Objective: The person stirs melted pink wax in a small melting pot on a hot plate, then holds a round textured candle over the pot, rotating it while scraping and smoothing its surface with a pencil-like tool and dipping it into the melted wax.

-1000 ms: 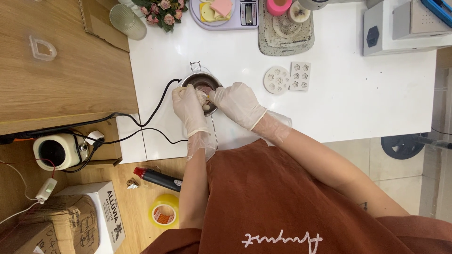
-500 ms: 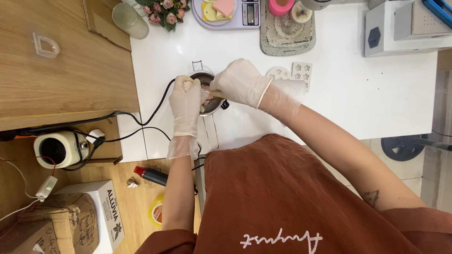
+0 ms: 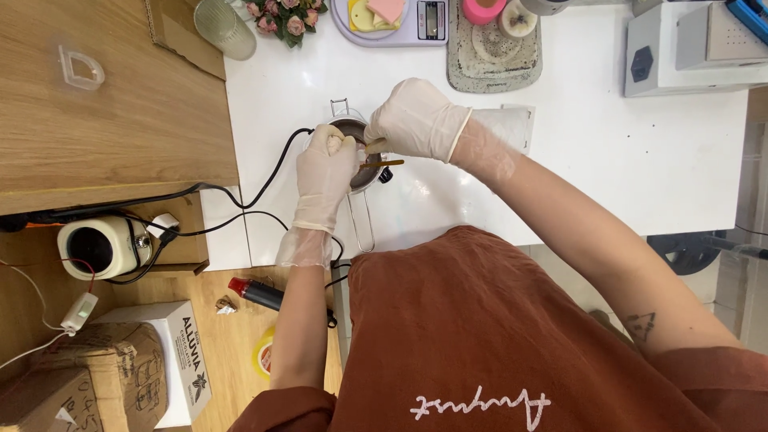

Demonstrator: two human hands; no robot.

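Note:
Both my hands wear thin white gloves. A small metal pot (image 3: 366,173) with a long wire handle stands on the white table (image 3: 608,168), on a base with a black cord (image 3: 264,188). My left hand (image 3: 324,172) is closed over the pot's left rim, pinching a small pale piece (image 3: 334,143). My right hand (image 3: 416,120) reaches across the pot's far side and grips a thin wooden stick (image 3: 387,163) that lies over the pot's mouth. The pot's contents look dark and are mostly hidden by my hands.
At the back stand a kitchen scale (image 3: 400,20) with pale pieces, a grey mat (image 3: 492,48), a pink roll (image 3: 484,10), flowers (image 3: 284,18) and a glass (image 3: 224,28). A wooden counter (image 3: 104,120) is at left. A white jar-like device (image 3: 100,246), cardboard boxes (image 3: 104,376) and a red-tipped tool (image 3: 254,292) lie lower left.
My right hand has shifted from beside the pot to its far side, with the stick now over the mouth. My left hand rose onto the rim. The white moulds are now hidden.

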